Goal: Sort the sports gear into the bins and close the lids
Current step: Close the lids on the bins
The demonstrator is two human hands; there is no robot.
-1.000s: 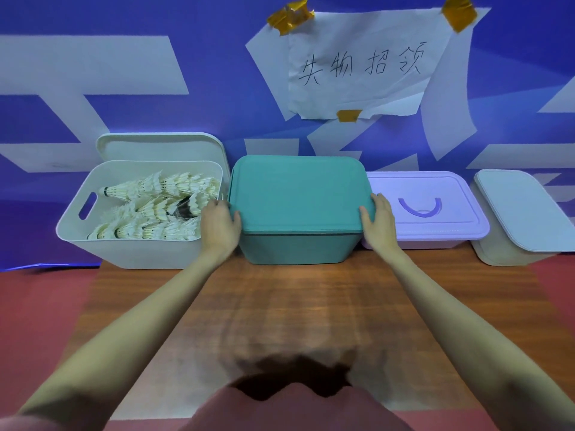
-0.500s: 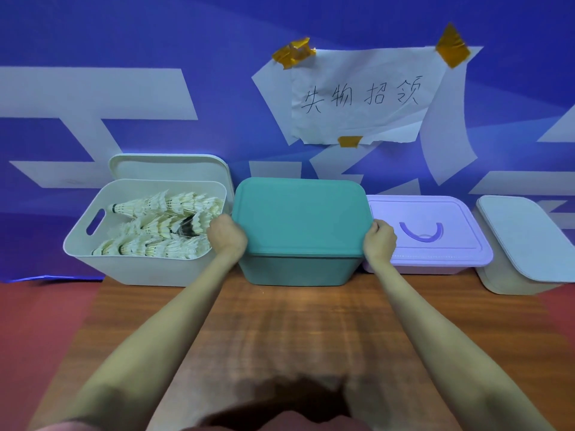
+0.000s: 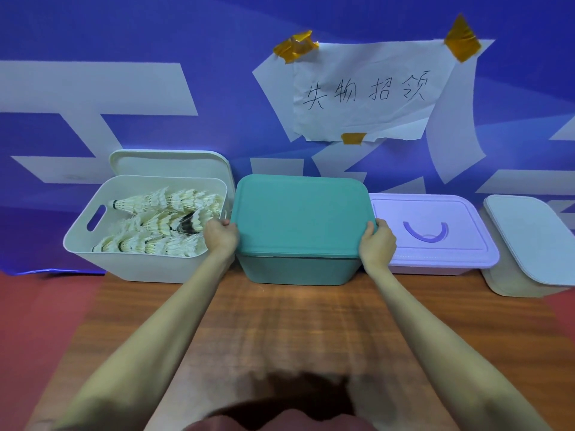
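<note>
My left hand [image 3: 221, 236] and right hand [image 3: 377, 242] grip the short left and right edges of the flat teal plastic lid [image 3: 303, 214], fingers curled round its rim, its long axis running left-right over the teal plastic bin [image 3: 298, 270] directly beneath.

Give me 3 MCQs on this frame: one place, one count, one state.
1. What stands directly left of the teal bin?
A. purple bin
B. white bin of shuttlecocks
C. nothing

2. How many bins are on the table?
A. two
B. three
C. four

3. Which bin has no lid on?
A. white bin
B. teal bin
C. purple bin

Key: 1 B, the white bin sits beside it, shuttlecocks inside. 2 C, white, teal, purple and beige. 3 A, its lid leans behind it; the left hand and right hand hold the teal lid.
</note>
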